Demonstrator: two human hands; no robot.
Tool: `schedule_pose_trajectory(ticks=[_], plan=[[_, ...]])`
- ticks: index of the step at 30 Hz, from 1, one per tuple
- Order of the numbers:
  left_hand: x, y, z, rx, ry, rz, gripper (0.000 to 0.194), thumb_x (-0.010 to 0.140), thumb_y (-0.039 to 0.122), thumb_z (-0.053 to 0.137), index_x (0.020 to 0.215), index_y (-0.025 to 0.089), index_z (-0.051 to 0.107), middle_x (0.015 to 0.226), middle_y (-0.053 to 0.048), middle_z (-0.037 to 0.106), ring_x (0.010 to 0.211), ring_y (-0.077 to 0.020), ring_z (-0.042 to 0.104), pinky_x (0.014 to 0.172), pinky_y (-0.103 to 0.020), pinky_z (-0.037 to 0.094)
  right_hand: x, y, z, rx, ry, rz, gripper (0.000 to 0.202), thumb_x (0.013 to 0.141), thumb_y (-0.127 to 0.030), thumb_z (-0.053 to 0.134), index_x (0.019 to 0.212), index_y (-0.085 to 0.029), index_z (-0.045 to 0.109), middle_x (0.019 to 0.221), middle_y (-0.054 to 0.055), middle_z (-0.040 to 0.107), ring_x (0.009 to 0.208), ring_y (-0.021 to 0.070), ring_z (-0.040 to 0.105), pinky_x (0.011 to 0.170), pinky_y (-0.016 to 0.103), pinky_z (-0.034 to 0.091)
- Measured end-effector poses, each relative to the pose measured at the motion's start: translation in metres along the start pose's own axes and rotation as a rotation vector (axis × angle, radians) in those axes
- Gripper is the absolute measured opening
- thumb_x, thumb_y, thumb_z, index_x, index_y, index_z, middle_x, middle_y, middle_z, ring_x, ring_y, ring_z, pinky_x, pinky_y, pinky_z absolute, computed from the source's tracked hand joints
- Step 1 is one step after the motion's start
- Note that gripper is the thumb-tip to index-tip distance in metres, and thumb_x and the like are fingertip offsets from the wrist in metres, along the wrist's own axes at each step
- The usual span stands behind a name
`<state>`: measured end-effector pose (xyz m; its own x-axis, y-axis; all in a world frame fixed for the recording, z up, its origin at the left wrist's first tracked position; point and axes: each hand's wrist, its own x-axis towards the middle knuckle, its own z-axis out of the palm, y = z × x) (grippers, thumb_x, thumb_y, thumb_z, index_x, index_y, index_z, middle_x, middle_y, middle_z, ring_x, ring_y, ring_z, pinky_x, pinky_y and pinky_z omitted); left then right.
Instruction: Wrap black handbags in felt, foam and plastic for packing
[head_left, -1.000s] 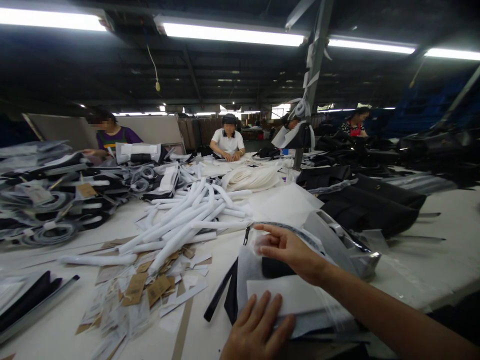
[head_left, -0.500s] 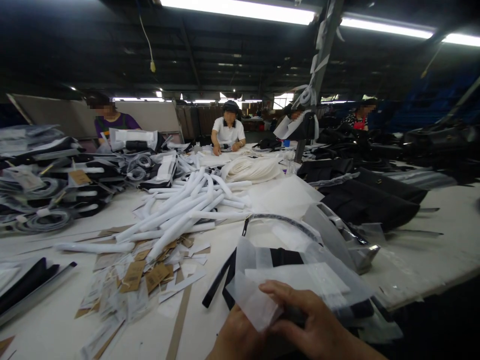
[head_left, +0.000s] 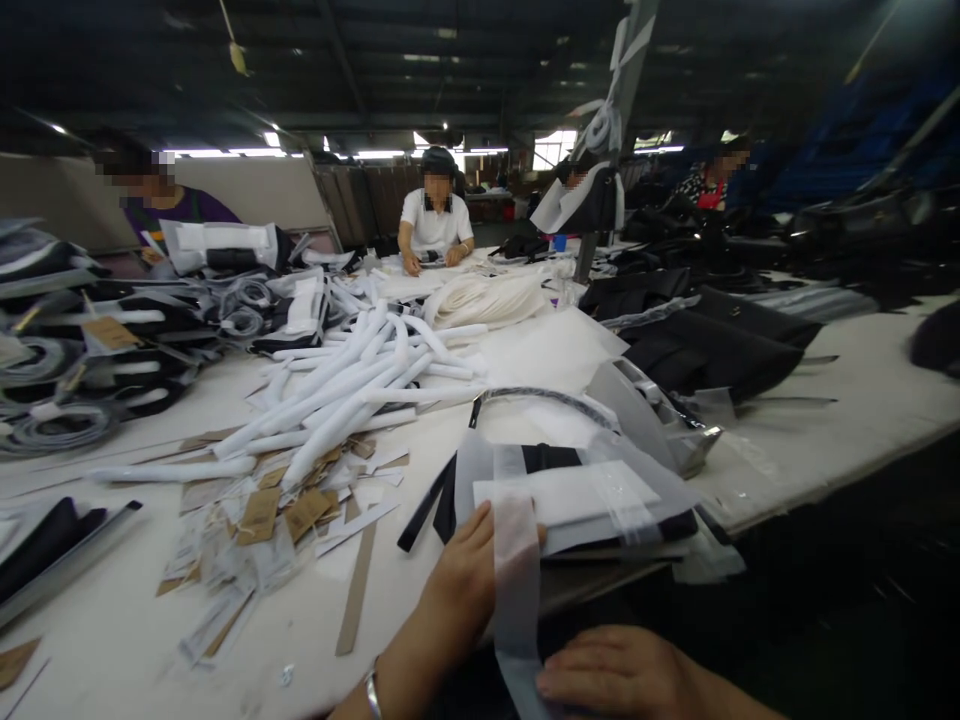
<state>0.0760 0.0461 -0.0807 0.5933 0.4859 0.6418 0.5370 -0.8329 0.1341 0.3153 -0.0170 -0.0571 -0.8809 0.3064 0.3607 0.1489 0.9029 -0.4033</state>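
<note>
Item one, at the near edge of the worktable (head_left: pixel 862 400): I see my left hand (head_left: pixel 465 585) lying palm down with fingers loosely spread on the near end of a clear plastic bag (head_left: pixel 600 500), not clamped on anything, a silver bracelet (head_left: pixel 373 692) at its wrist. Item two: my right hand (head_left: pixel 622 675), lower and closer to me, rests flat with fingers together on a dark surface at the table's edge, touching the lower end of a translucent plastic strip (head_left: pixel 516 590) that hangs from the bag between the two hands; I cannot tell whether it pinches the strip. Both hands are apart, the strip between them. Item three: the bag holds a folded black item (head_left: pixel 551 458) with a white paper sheet (head_left: pixel 566 495) on top, lying at the near edge just beyond my left hand. Item four: a black strap (head_left: pixel 424 510) juts from the bag's left side. Item five: brown paper tags (head_left: pixel 281 515) and clear sleeves scattered left of the bag. Item six: a heap of white tubular rolls (head_left: pixel 352 390) toward the middle of the tabletop. Item seven: bagged black-and-grey goods (head_left: pixel 82 370) piled along the left edge. Item eight: black fabric pieces (head_left: pixel 705 350) toward the right side. Far edge: a seated person in a white shirt (head_left: pixel 435 225), another person at far left (head_left: pixel 161 205).
</note>
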Motion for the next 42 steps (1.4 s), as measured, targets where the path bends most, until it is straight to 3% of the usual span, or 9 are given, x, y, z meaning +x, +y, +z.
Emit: schedule_pose_trajectory(ticks=[3, 6, 10, 15, 20, 26, 33, 37, 42], plan=[[0.003, -0.003, -0.001, -0.041, -0.040, -0.023, 0.034, 0.101, 0.020, 0.045, 0.133, 0.019, 0.056, 0.139, -0.010, 0.061, 0.132, -0.0202, 0.054, 0.112, -0.044, 0.046, -0.007, 0.007, 0.021, -0.125, 0.036, -0.103, 0.023, 0.100, -0.014, 0.053, 0.117, -0.017, 0.067, 0.123, 0.006, 0.070, 0.116, 0.0167, 0.065, 0.109, 0.031, 0.046], [0.008, -0.005, -0.002, -0.066, -0.050, -0.046, 0.033, 0.100, 0.020, 0.049, 0.133, 0.020, 0.056, 0.138, -0.009, 0.061, 0.130, -0.0198, 0.056, 0.111, -0.043, 0.046, -0.007, 0.015, 0.033, -0.219, 0.131, -0.104, 0.021, 0.098, -0.012, 0.052, 0.111, -0.014, 0.069, 0.123, 0.008, 0.071, 0.116, 0.0190, 0.066, 0.111, 0.037, 0.045], [0.016, -0.008, -0.005, -0.111, -0.068, -0.075, 0.035, 0.098, 0.019, 0.053, 0.133, 0.020, 0.056, 0.136, -0.010, 0.062, 0.127, -0.0197, 0.058, 0.112, -0.042, 0.045, 0.004, 0.025, 0.045, -0.340, 0.254, 0.193, 0.037, 0.097, -0.016, 0.054, 0.134, -0.012, 0.057, 0.130, 0.014, 0.066, 0.125, 0.0253, 0.060, 0.109, 0.045, 0.048], [0.022, -0.016, -0.008, -0.158, -0.062, -0.081, 0.036, 0.098, 0.020, 0.053, 0.133, 0.021, 0.057, 0.134, -0.009, 0.063, 0.127, -0.0211, 0.058, 0.110, -0.042, 0.046, 0.019, 0.020, 0.062, -0.342, 0.141, 0.391, 0.060, 0.092, -0.031, 0.065, 0.145, -0.007, 0.047, 0.145, 0.020, 0.052, 0.132, 0.0339, 0.051, 0.108, 0.050, 0.048], [0.030, -0.020, -0.010, -0.155, -0.059, -0.080, 0.034, 0.099, 0.022, 0.050, 0.133, 0.023, 0.056, 0.129, -0.007, 0.067, 0.122, -0.0201, 0.061, 0.107, -0.040, 0.050, 0.014, 0.016, 0.078, -0.339, 0.215, 0.337, 0.044, 0.095, -0.022, 0.060, 0.136, -0.009, 0.056, 0.137, 0.018, 0.060, 0.130, 0.0320, 0.053, 0.110, 0.052, 0.046], [0.039, -0.020, -0.005, -0.132, -0.061, -0.103, 0.032, 0.097, 0.019, 0.053, 0.128, 0.021, 0.059, 0.123, -0.008, 0.069, 0.114, -0.0220, 0.065, 0.100, -0.039, 0.054, 0.022, 0.026, 0.067, -0.232, 0.326, 0.273, 0.025, 0.101, -0.027, 0.050, 0.117, -0.014, 0.064, 0.108, 0.012, 0.071, 0.108, 0.0266, 0.064, 0.107, 0.051, 0.047], [0.042, -0.022, -0.008, -0.114, -0.079, -0.095, 0.031, 0.095, 0.018, 0.053, 0.126, 0.019, 0.060, 0.116, -0.007, 0.071, 0.111, -0.0204, 0.066, 0.103, -0.038, 0.053, 0.037, 0.038, 0.081, -0.308, 0.292, 0.355, 0.050, 0.086, -0.050, 0.070, 0.117, -0.010, 0.067, 0.123, 0.019, 0.066, 0.123, 0.0363, 0.055, 0.109, 0.054, 0.044], [0.039, -0.021, -0.003, -0.049, -0.095, -0.082, 0.035, 0.093, 0.013, 0.053, 0.127, 0.019, 0.060, 0.111, -0.008, 0.072, 0.110, -0.0218, 0.066, 0.105, -0.042, 0.051, 0.032, 0.038, 0.086, -0.376, 0.393, 0.219, 0.024, 0.098, -0.027, 0.057, 0.113, -0.013, 0.069, 0.106, 0.010, 0.075, 0.104, 0.0227, 0.068, 0.107, 0.040, 0.050], [0.030, -0.021, 0.010, 0.036, -0.089, -0.072, 0.040, 0.090, 0.011, 0.057, 0.129, 0.018, 0.059, 0.122, -0.010, 0.069, 0.120, -0.0246, 0.063, 0.106, -0.045, 0.051, 0.012, 0.026, 0.080, -0.412, 0.388, 0.077, 0.026, 0.102, -0.015, 0.047, 0.114, -0.016, 0.069, 0.112, 0.005, 0.076, 0.109, 0.0184, 0.070, 0.099, 0.032, 0.056]])
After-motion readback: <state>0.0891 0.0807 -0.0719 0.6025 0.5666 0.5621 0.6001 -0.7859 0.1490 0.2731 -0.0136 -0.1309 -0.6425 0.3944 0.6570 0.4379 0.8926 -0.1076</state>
